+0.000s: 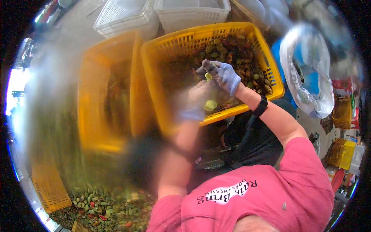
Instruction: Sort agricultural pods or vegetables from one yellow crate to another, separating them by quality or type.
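Note:
Both my hands wear thin pale gloves with greyish fingers and meet over a yellow plastic crate (166,37). My right hand (223,74) is bent, its fingertips pinching at a yellow-green leafy plant piece (208,76). Just below and to the left, my left hand (200,94) is curled around the same piece, blurred by a smeared patch of the view. A broader yellow-green leaf (210,105) shows under that hand; whether it joins the pinched piece is hidden. Brown and green leaf-like plant matter (229,50) lies heaped inside the crate.
A second yellow crate (87,116) stands to the left, hazy. Beyond are white crates (124,23) (191,16). A white plastic bag (289,69) lines a blue container at right. Green and red leaf-like pieces (107,206) cover the floor at lower left, beside an orange-yellow crate (50,187).

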Motion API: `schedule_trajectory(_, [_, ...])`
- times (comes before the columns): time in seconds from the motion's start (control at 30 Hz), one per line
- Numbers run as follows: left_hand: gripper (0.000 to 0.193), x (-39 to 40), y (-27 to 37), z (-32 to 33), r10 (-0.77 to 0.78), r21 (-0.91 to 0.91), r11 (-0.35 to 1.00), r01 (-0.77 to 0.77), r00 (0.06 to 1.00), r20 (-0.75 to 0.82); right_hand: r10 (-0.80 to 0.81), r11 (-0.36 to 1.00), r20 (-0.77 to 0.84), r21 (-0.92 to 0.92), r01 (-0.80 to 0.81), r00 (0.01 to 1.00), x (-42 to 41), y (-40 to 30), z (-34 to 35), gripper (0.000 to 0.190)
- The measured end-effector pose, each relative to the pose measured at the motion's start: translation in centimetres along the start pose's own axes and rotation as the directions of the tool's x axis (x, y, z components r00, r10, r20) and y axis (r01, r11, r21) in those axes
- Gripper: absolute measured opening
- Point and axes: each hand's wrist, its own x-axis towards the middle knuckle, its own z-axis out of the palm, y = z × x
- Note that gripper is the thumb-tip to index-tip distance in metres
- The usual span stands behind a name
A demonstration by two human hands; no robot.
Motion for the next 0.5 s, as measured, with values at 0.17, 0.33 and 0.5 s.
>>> schedule_trajectory(0.17, [0.024,1.4,-1.5,-0.3,0.043,-0.231,0.973,-0.020,0.995,0.093,0.060,0.983,0.093,0.167,-0.075,0.994,0.3,-0.5,-1.2,0.040])
schedule_trajectory(0.33, [0.030,4.2,-4.9,-3.5,0.271,0.218,0.943,-0.250,0.960,-0.075,0.134,0.897,0.253,0.380,-0.225,0.958,0.5,-2.7,-0.8,0.053])
schedule_trajectory(0.5, [0.024,3.1,-3.0,-1.6,0.336,0.750,0.636,-0.181,0.940,-0.059,0.157,0.782,0.372,0.518,-0.345,0.915,0.9,0.1,-1.8,0.048])
